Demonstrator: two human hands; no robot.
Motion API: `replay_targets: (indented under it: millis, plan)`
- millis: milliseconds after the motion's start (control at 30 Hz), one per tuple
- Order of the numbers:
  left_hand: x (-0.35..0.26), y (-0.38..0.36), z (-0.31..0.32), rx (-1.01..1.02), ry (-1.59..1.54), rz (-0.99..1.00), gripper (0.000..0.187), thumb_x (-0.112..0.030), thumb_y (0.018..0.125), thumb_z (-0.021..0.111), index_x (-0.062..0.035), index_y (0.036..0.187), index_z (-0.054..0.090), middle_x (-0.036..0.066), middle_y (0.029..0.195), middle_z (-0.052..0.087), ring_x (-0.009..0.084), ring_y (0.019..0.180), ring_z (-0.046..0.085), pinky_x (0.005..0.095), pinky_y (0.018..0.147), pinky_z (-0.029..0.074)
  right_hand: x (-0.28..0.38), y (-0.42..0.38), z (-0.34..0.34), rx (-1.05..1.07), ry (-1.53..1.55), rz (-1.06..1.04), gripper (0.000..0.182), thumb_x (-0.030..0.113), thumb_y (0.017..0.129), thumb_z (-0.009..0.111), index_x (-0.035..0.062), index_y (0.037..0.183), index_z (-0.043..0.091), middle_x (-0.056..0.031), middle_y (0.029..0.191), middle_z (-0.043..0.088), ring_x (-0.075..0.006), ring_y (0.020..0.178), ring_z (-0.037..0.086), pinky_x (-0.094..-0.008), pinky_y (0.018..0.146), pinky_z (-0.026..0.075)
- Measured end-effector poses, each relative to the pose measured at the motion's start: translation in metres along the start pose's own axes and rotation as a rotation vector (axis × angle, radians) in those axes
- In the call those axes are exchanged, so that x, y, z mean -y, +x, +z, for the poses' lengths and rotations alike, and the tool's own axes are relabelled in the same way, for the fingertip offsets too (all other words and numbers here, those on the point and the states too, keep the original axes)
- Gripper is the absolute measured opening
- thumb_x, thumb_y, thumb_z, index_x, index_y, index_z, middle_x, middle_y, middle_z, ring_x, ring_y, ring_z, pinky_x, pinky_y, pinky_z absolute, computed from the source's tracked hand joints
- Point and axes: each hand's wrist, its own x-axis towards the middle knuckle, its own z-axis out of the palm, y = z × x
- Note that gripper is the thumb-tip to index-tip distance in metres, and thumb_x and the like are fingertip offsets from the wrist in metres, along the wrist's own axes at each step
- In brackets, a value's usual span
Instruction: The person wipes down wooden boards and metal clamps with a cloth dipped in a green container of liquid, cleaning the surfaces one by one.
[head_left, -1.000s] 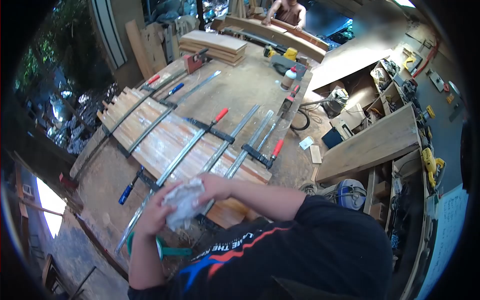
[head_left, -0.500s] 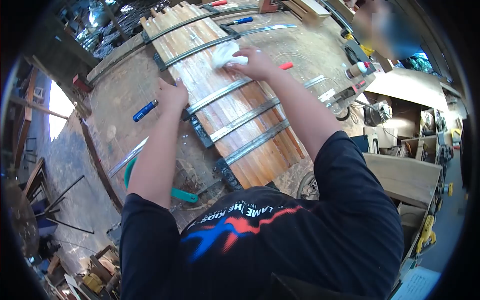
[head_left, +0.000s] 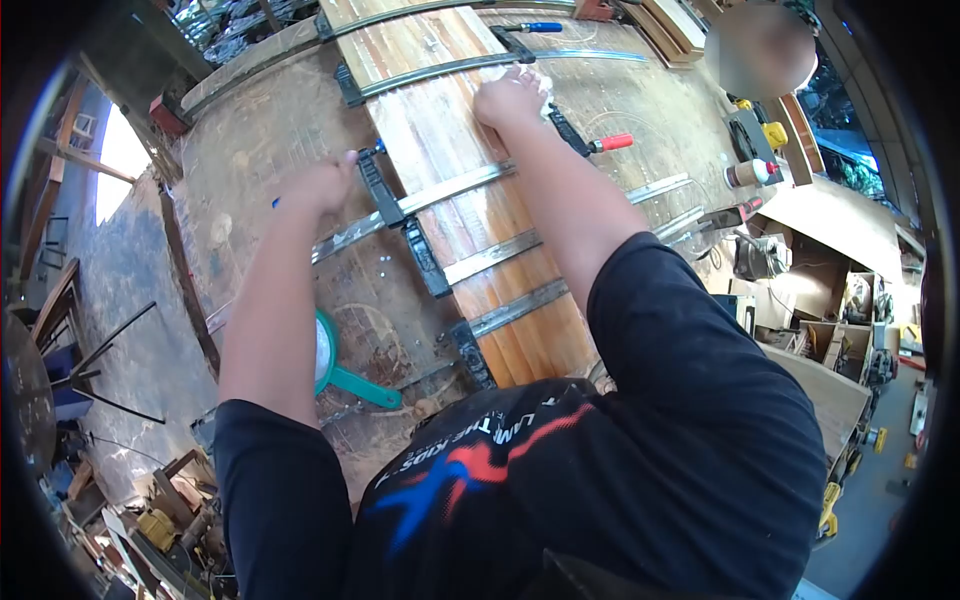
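My right hand is closed on a crumpled white cloth, at the right edge of a panel of glued wood strips. Wet, whitish sheen covers part of the wood. My left hand lies left of the panel, its fingers curled and partly hidden over a bar clamp's handle; a blue tip of it peeks out by the wrist. That clamp's black jaw stands beside the hand. Several metal clamp bars cross the panel, one being the near bar.
A green-handled round tool lies near my left forearm. On the right are a glue bottle and a red-handled clamp. Another clamp's red handle juts out beside my right hand. A person is at the far right.
My right hand has moved the cloth up and right to the panel's edge. My left hand has shifted left onto the blue handle. The view has shifted, so the panel sits further right.
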Motion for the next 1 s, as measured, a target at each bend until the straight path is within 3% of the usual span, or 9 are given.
replay_targets:
  millis: [67, 200, 300, 367, 433, 500, 633, 800, 1000]
  plan:
    - [0.000, 0.000, 0.001, 0.037, 0.020, -0.005, 0.063, -0.055, 0.108, 0.032, -0.0072, 0.130, 0.066, 0.020, 0.134, 0.067, 0.0391, 0.127, 0.060, 0.0505, 0.109, 0.045, 0.061, -0.034, -0.086, 0.651, -0.509, -0.499, 0.061, 0.029, 0.094, 0.057, -0.0046, 0.146, 0.054, -0.0301, 0.157, 0.043, -0.0418, 0.147, 0.040, -0.0546, 0.121, 0.028]
    - [-0.008, -0.001, -0.010, 0.137, -0.062, -0.003, 0.063, -0.055, 0.108, 0.034, -0.0058, 0.129, 0.067, 0.021, 0.133, 0.066, 0.0401, 0.126, 0.061, 0.0490, 0.107, 0.047, 0.126, -0.097, 0.032, -0.131, 0.194, -0.401, 0.056, 0.025, 0.097, 0.050, -0.0074, 0.143, 0.054, -0.0322, 0.152, 0.048, -0.0446, 0.143, 0.044, -0.0529, 0.120, 0.032]
    - [-0.010, -0.008, -0.014, 0.088, -0.007, 0.009, 0.062, -0.054, 0.108, 0.034, -0.0048, 0.130, 0.066, 0.022, 0.134, 0.066, 0.0397, 0.126, 0.061, 0.0498, 0.107, 0.047, 0.084, -0.069, -0.018, 0.474, 0.318, -0.826, 0.051, 0.025, 0.099, 0.050, -0.0003, 0.142, 0.057, -0.0273, 0.150, 0.052, -0.0397, 0.144, 0.045, -0.0462, 0.120, 0.035]
    - [-0.007, -0.003, -0.013, 0.094, -0.034, 0.011, 0.064, -0.055, 0.108, 0.034, -0.0047, 0.132, 0.065, 0.024, 0.133, 0.065, 0.0420, 0.125, 0.061, 0.0503, 0.107, 0.047, 0.039, -0.053, -0.003, 0.206, 0.376, -1.073, 0.037, 0.028, 0.100, 0.056, 0.0124, 0.132, 0.067, -0.0157, 0.140, 0.063, -0.0357, 0.131, 0.057, -0.0437, 0.116, 0.041]
    - [-0.009, -0.006, -0.009, 0.092, -0.032, 0.020, 0.064, -0.055, 0.108, 0.033, -0.0049, 0.133, 0.064, 0.024, 0.134, 0.065, 0.0419, 0.125, 0.060, 0.0504, 0.107, 0.047, 0.013, -0.045, -0.059, 0.388, 0.276, -0.655, 0.042, 0.027, 0.099, 0.057, 0.0107, 0.138, 0.064, -0.0149, 0.145, 0.060, -0.0328, 0.138, 0.052, -0.0415, 0.119, 0.038]
    - [-0.011, -0.011, -0.013, 0.052, -0.012, 0.013, 0.063, -0.054, 0.109, 0.033, -0.0052, 0.133, 0.065, 0.022, 0.135, 0.065, 0.0396, 0.126, 0.061, 0.0502, 0.107, 0.047, -0.037, 0.006, -0.028, 0.077, 0.088, -0.667, 0.042, 0.027, 0.101, 0.051, 0.0099, 0.136, 0.064, -0.0132, 0.144, 0.061, -0.0307, 0.138, 0.052, -0.0439, 0.119, 0.038]
    - [-0.005, 0.006, -0.004, 0.122, -0.007, 0.017, 0.063, -0.054, 0.109, 0.031, -0.0055, 0.134, 0.064, 0.020, 0.136, 0.065, 0.0392, 0.127, 0.061, 0.0511, 0.107, 0.047, -0.010, -0.001, -0.029, -0.003, -0.258, -0.270, 0.044, 0.027, 0.104, 0.046, -0.0018, 0.133, 0.061, -0.0228, 0.135, 0.064, -0.0327, 0.125, 0.060, -0.0452, 0.110, 0.043]
    - [-0.004, 0.005, -0.004, 0.104, -0.034, 0.019, 0.063, -0.052, 0.109, 0.033, -0.0026, 0.131, 0.065, 0.024, 0.133, 0.065, 0.0433, 0.124, 0.061, 0.0508, 0.106, 0.047, 0.091, -0.060, 0.026, 0.102, 0.083, -0.546, 0.033, 0.014, 0.098, 0.050, -0.0039, 0.122, 0.064, -0.0313, 0.128, 0.062, -0.0418, 0.126, 0.057, -0.0445, 0.110, 0.043]
    - [-0.010, -0.001, -0.013, 0.134, 0.011, 0.015, 0.062, -0.053, 0.109, 0.030, -0.0068, 0.134, 0.064, 0.019, 0.134, 0.066, 0.0382, 0.125, 0.062, 0.0507, 0.106, 0.048, 0.085, -0.091, -0.031, 0.147, 0.208, -0.885, 0.045, 0.020, 0.095, 0.056, 0.0118, 0.139, 0.061, -0.0133, 0.133, 0.068, -0.0350, 0.134, 0.054, -0.0466, 0.118, 0.035]
